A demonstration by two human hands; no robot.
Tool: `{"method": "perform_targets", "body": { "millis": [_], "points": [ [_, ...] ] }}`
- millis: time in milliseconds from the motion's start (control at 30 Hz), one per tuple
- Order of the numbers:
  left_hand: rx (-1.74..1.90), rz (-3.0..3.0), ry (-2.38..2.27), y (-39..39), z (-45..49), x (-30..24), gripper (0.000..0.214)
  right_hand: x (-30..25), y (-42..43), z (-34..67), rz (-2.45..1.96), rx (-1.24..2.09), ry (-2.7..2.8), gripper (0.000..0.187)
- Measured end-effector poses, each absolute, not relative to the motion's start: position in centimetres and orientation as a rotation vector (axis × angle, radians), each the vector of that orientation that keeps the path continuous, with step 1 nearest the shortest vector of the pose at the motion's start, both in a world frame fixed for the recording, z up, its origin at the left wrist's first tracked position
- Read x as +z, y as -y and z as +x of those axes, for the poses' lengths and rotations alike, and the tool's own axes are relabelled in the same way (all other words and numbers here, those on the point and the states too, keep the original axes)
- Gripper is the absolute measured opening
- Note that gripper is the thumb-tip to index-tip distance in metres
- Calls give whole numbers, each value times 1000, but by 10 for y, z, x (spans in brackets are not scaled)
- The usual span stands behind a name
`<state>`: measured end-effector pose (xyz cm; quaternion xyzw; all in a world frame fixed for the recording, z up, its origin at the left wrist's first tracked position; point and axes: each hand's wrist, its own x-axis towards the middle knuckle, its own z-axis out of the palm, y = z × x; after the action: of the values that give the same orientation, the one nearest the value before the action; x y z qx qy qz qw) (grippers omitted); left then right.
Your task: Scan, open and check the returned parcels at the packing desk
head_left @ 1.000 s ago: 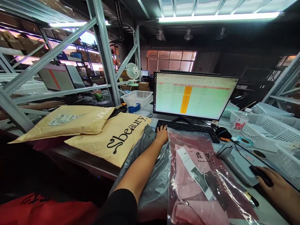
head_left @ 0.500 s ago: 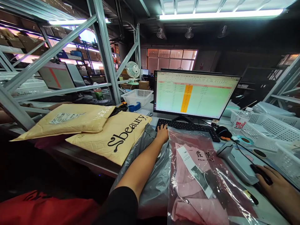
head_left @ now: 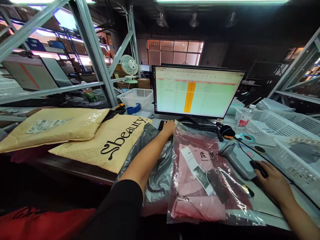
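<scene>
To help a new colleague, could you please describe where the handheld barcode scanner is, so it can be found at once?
Start at the large monitor showing a green spreadsheet with an orange column. Below its right side, a pale grey handheld barcode scanner lies on the desk, between the clear bag of pink clothing and the right hand on the black mouse. It is the only pistol-shaped device there.

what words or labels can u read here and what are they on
"Sbeauty": on the yellow padded mailer
"佐" and a second character I can't make out: black print on the clear plastic bag
White slip on that bag: too small to read
White label on the other mailer: too small to read
Spreadsheet on the monitor: too small to read
Red label on the bottle: too blurred to read
</scene>
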<state>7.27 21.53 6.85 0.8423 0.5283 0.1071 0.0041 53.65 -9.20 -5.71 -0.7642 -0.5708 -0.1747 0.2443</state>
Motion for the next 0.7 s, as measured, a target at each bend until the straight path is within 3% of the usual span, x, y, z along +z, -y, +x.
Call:
{"method": "perform_targets", "body": {
  "millis": [267,433,500,600,700],
  "points": [
    [356,2628,-1623,-266,128,147,45,-52,93,528,-2073,-487,1533,49],
    [178,2729,-1312,-229,197,112,31,-49,95,524,-2146,-436,1518,52],
    [133,2738,-1263,-212,205,97,36,-51,95,527,-2151,-418,1519,54],
    [180,2718,-1296,-185,181,84,47,-59,94,535,-2143,-395,1531,58],
    [295,2674,-1374,-144,124,66,45,-68,89,544,-2118,-385,1542,62]
  ]
}}
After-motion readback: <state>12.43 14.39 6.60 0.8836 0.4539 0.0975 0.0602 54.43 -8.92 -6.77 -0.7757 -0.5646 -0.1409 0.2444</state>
